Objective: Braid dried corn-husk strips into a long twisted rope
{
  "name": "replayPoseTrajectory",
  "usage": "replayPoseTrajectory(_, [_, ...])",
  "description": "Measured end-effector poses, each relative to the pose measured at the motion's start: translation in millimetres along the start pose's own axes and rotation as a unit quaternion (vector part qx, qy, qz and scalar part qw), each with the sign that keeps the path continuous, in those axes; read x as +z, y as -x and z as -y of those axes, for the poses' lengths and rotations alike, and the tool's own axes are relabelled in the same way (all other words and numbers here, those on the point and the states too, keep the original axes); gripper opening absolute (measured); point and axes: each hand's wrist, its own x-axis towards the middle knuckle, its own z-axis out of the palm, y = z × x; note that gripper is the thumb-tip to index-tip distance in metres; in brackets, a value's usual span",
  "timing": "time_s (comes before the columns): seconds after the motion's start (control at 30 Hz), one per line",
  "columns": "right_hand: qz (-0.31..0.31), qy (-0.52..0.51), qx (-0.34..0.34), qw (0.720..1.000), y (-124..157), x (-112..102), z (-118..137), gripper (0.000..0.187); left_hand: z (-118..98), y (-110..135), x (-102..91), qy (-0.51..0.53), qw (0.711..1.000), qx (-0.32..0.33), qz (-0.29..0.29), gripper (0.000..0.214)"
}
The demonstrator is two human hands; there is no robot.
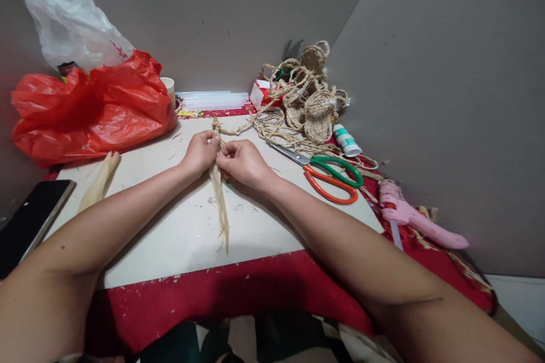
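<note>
Both of my hands meet over the middle of a white board (264,227). My left hand (201,153) pinches the upper part of a pale dry husk strip (218,198), close to where it joins a braided cord (230,131). Just right of it, my right hand (242,163) is closed on the same strip, thumb against fingers. The loose end of the strip hangs toward me and frays at its tip. From the knotted top, the braid runs right to a tangled heap of braided cord (272,125). The fingers partly hide where strip and braid meet.
Scissors (332,176) with green and orange handles lie right of my hands. Beyond are coiled braid pieces (319,116), a white-green roll (347,140) and a pink glue gun (409,215). Leftward are a red plastic bag (97,113), a phone (32,221) and another husk (100,181).
</note>
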Motion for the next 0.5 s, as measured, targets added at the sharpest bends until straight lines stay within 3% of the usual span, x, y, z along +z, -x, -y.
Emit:
replayPoseTrajectory(0.13, [-0.066,0.105,-0.056,0.991,-1.4,0.8,-2.9,0.015,-2.2,0.4,-0.6,-0.002,1.0,-0.001,0.006,0.017])
replayPoseTrajectory(0.23, [-0.11,0.133,-0.044,0.984,-4.8,-8.6,-6.8,0.015,-8.8,3.5,-1.2,0.004,0.999,-0.05,0.009,0.02])
replayPoseTrajectory(0.4, [-0.057,-0.043,-0.021,0.997,-10.7,-29.2,-3.6,0.014,-17.5,7.1,-0.1,0.036,0.995,-0.094,0.016,0.022])
replayPoseTrajectory(0.5, [-0.018,-0.177,-0.022,0.984,-11.3,-31.8,5.5,0.013,-16.6,6.1,-0.2,0.049,0.994,-0.096,0.015,0.022])
